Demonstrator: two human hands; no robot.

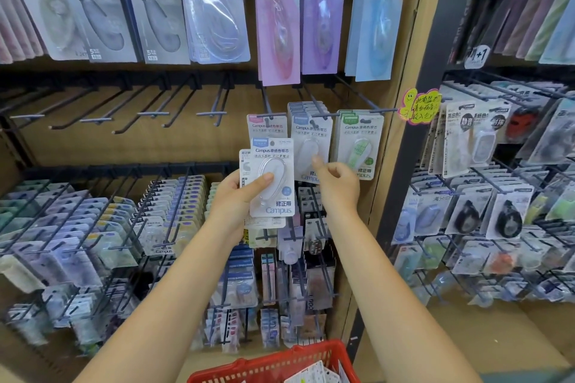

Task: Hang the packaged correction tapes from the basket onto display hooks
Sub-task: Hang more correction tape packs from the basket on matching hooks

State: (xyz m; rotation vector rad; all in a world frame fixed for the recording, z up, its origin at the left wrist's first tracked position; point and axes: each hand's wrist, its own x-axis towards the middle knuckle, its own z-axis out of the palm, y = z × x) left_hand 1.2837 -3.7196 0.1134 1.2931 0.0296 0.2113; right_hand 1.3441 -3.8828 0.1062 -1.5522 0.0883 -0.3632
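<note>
My left hand (pixel 237 196) grips a small stack of white Campus correction tape packs (pixel 273 177), thumb across the front blister. The front pack has a blue label. My right hand (pixel 337 185) is beside it, index finger touching the blue-labelled packs hanging on a hook (pixel 311 141); nothing is held in it. Left of that hook hangs a pink-labelled pack (pixel 266 124), to the right green-labelled packs (pixel 359 146). The red basket (pixel 267 367) sits at the bottom edge with a few packs inside.
A row of bare black hooks (pixel 124 115) juts out to the left at the same height. Larger tape packs (pixel 214 6) hang above. Crowded hooks of small packs (pixel 124 221) fill the lower left. A second rack (pixel 497 196) stands to the right past a wooden post.
</note>
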